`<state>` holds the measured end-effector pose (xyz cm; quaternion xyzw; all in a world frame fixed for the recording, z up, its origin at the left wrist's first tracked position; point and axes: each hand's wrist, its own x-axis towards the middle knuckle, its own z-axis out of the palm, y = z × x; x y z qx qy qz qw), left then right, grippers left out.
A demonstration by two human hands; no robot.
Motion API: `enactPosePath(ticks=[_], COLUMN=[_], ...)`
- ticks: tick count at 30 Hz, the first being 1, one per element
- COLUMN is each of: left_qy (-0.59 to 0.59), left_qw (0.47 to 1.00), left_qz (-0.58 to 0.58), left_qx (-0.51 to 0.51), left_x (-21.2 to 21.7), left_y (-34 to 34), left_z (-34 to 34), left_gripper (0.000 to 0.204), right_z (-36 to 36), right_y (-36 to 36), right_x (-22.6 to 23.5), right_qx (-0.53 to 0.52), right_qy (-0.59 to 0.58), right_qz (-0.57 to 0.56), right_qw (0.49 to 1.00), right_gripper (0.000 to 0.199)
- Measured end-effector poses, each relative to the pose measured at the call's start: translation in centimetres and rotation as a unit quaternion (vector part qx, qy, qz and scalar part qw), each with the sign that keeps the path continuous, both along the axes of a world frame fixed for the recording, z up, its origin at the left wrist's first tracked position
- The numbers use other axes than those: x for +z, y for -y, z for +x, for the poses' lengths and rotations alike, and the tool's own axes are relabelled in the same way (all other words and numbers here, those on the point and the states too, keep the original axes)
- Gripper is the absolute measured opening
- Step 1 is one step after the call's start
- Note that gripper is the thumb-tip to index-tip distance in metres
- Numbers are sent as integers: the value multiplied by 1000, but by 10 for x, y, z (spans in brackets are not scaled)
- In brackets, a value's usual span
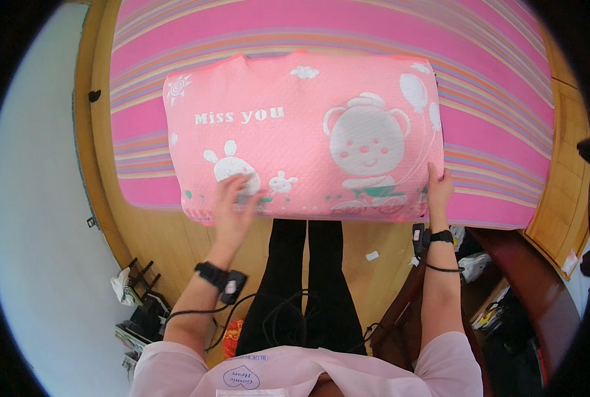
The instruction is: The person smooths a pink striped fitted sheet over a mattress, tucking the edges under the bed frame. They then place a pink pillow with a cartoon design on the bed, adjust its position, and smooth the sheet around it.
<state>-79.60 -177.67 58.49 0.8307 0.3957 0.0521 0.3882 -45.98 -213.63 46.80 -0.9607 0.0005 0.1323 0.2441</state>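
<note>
A pink pillow (295, 145) with white cartoon bear and rabbit prints lies flat on the near part of the bed, its long side toward me. Over its lower left, on the rabbit print, is my left hand (233, 204), fingers spread and slightly blurred, with nothing in them. My right hand (439, 190) grips the pillow's right edge near its lower corner; some of its fingers are hidden. Each wrist wears a black strap with a small device and cable.
A pink striped sheet (493, 139) covers the bed. On the right stand a wooden board (563, 178) and dark red furniture (506, 258) with items inside. A white scrap (372, 255) lies on the wooden floor (159, 231). Black cables (282, 314) hang before my legs.
</note>
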Motion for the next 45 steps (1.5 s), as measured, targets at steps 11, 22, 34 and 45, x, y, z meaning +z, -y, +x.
enactPosePath(ticks=[11,22,34,45], left_qy=[29,-153,-570,-34], left_qw=[993,985,817,990], left_qz=[104,6,-28,8], left_qx=[-53,-85,86,138], left_x=[-51,-13,-2,-22], left_y=[48,47,23,64], left_z=[78,-128,-300,-12], left_gripper=[17,10,68,29], right_z=[-26,-108,-160,-182], right_y=[-47,-176,109,-36], right_x=[35,47,80,75], right_qx=[149,447,340,221], right_qy=[267,13,-180,-123], right_qz=[-92,228,-264,181], right_qw=[948,865,884,950], right_gripper=[35,24,11,17])
